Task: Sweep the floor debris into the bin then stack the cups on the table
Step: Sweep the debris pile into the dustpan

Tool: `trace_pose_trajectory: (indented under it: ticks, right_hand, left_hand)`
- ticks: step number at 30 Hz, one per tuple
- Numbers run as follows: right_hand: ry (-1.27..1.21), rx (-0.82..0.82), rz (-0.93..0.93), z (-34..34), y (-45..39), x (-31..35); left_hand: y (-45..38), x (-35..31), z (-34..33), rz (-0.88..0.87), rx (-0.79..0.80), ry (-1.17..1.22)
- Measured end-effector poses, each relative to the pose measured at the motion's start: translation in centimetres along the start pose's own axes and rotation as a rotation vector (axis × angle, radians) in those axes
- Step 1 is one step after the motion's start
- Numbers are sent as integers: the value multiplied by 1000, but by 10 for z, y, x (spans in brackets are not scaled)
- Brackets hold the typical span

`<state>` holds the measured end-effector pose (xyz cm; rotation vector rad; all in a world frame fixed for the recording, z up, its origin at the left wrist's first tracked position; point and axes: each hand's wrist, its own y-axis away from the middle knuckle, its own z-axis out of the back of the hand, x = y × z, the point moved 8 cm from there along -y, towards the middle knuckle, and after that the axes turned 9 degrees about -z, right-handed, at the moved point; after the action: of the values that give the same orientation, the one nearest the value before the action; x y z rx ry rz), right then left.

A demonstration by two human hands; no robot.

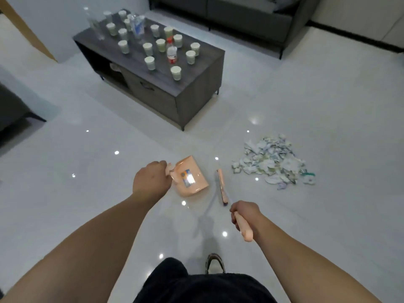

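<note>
The left hand (150, 182) grips the handle of a peach-coloured dustpan (192, 179), its fingers curled round the handle's end; the pan hangs tilted just above the glossy white floor (87, 193), and a bright label shows on its face. The right hand (244, 214) is wrapped round the peach handle of a small brush (223, 186), whose head points away from the person toward the floor, just right of the dustpan and not touching it.

The debris (273, 162) — a heap of torn pale paper scraps with green and blue bits — lies on the floor to the right of the brush head, near it but apart. Beyond, the dark grey bench (196, 88) carries many pale cups (176, 72) standing singly, none stacked, scattered over its top. Among them stand a clear bottle with a red label (172, 54) and more clear bottles (137, 26) toward the far end. A dark sofa (240, 16) stands behind the bench. At the lower edge the person's dark shorts and one sandalled foot (215, 262) show — the foot rests on the floor between the arms.
</note>
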<state>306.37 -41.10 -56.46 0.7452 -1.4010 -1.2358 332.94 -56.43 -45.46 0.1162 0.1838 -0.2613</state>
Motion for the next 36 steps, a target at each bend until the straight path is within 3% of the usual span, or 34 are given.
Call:
trace_pose_trajectory:
  ticks: [5,10,16,21,25,27,32,36]
  right_hand:
    - [-220,-148,-48,38,-27,36]
    - [-332,-292,-56,61,-48,80]
    - [-241,-214,-132,61,-70,142]
    - [-310,49,-246,42,-99,192]
    - [-232,146,-315,44,-128,212]
    - [-166,131,-325,62,-142,216]
    - [50,-94,-218,149,-174,225]
    - [140,-139,-179,192,-184,245]
  left_hand:
    - [-117,-58,-12,-201,32,-12]
    - [-223,-85,-38,-300,169,-47]
    - [-307,-82,-43,-301,216,-33]
    - [-348,-72,-44,-275,272,-29]
    - [-368,-71,-48,-225,308,-69]
    - [-372,-77,-51,-196,318,-87]
    - [-373,-112,-57,-137,314,-126]
    - [-378,-165,-57,-158,293,-146]
